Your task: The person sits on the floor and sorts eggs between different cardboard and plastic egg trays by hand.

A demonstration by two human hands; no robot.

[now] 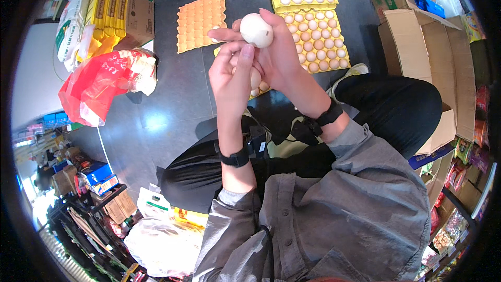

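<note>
A large pale egg (257, 30) with a small dark mark rests in my right hand (282, 47), its thumb over the top and its fingers reaching left behind the shell. My left hand (232, 70) is curled just below, its thumb tip against that egg's lower side. Behind the left thumb another pale rounded egg (255, 78) shows, seemingly within the curled fingers. Beneath my hands lies a yellow tray partly hidden by them, with a few brown eggs (263, 86) showing. Ahead to the right, yellow egg trays (344, 63) hold white and brown eggs in rows.
An orange egg tray (193, 21) lies on the dark floor ahead left. A red plastic bag (99, 86) and yellow packs (107, 10) stand at left. Open cardboard boxes (407, 47) are on the right. White bags (162, 243) lie by my left side, near shelves.
</note>
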